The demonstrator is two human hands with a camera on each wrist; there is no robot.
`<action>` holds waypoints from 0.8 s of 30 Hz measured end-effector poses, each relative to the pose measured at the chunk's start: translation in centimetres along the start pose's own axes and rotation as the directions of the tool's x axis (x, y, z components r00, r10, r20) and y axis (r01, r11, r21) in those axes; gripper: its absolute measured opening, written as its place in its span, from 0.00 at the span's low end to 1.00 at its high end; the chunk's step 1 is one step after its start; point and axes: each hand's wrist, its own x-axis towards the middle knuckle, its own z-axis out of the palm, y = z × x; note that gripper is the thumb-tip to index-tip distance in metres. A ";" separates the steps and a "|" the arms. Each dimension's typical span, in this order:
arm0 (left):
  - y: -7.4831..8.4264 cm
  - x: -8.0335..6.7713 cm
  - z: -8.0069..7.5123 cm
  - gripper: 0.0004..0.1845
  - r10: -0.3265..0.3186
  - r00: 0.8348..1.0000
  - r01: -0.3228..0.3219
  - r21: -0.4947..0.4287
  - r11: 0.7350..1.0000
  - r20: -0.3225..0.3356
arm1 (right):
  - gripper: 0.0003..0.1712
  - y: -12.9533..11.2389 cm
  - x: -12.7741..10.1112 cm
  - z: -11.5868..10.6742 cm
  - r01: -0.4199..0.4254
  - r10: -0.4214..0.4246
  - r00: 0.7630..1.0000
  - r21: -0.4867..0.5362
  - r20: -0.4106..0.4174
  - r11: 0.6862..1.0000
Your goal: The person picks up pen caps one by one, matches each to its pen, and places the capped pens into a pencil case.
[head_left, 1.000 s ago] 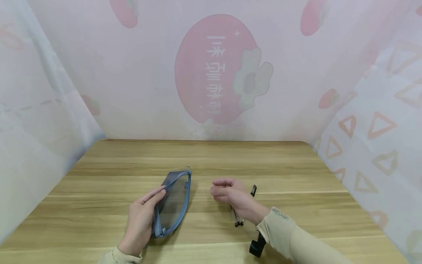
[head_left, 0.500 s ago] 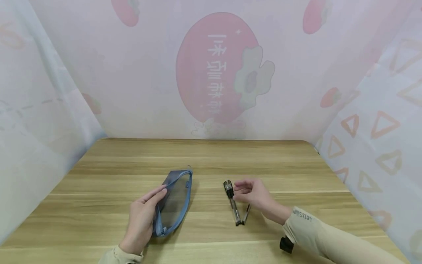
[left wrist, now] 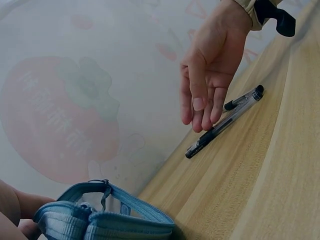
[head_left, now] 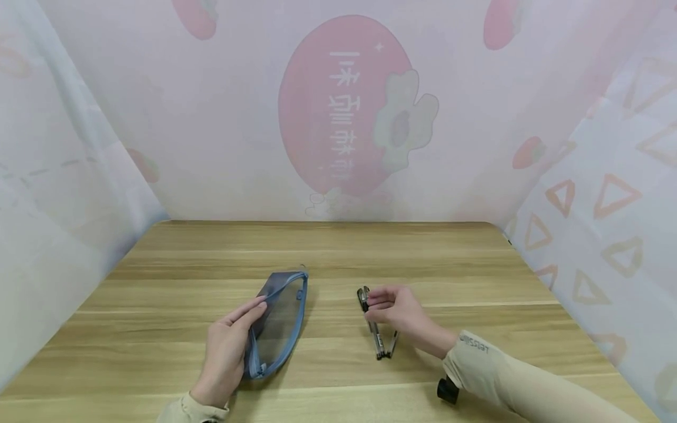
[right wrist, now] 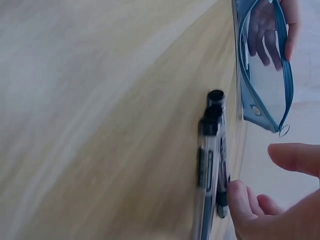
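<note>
my left hand [head_left: 224,349] holds the open pouch [head_left: 279,322] mid-counter; right hand [head_left: 398,310], grip loosely curled and empty, touches two pens [head_left: 378,335]; neither pen is pouched yet

The table [head_left: 476,276], across the lower half of the head view, looks like pale wood or a wood-grain laminate, smooth with a faint satin sheen and streaky brown grain. Left of centre, the pouch [head_left: 280,326] has a see-through, slightly glossy plastic panel edged in matt blue woven cloth tape, with a blue zip. Just right of centre, the pens [head_left: 378,341] have clear, shiny plastic barrels and black plastic caps. The backdrop [head_left: 211,147], filling the upper frame and both sides, is thin printed cloth, matt and softly creased. At lower right, the sleeve [head_left: 508,382] is a smooth, matt beige knit fabric.
</note>
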 end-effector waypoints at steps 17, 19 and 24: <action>0.0 0.1 0.0 0.24 0.011 1.000 -0.010 -0.013 1.000 0.012 | 0.21 -0.4 0.1 0.1 -0.012 0.005 0.999 -0.144 -0.048 0.990; 0.0 0.1 0.0 0.25 0.010 1.000 -0.010 -0.011 1.000 0.011 | 0.21 -0.4 0.2 0.1 -0.009 0.004 0.999 -0.136 -0.036 0.991; -0.1 0.1 0.0 0.24 0.013 1.000 -0.013 -0.013 1.000 0.009 | 0.22 -0.7 0.3 0.5 0.000 -0.002 1.000 -0.134 -0.009 0.991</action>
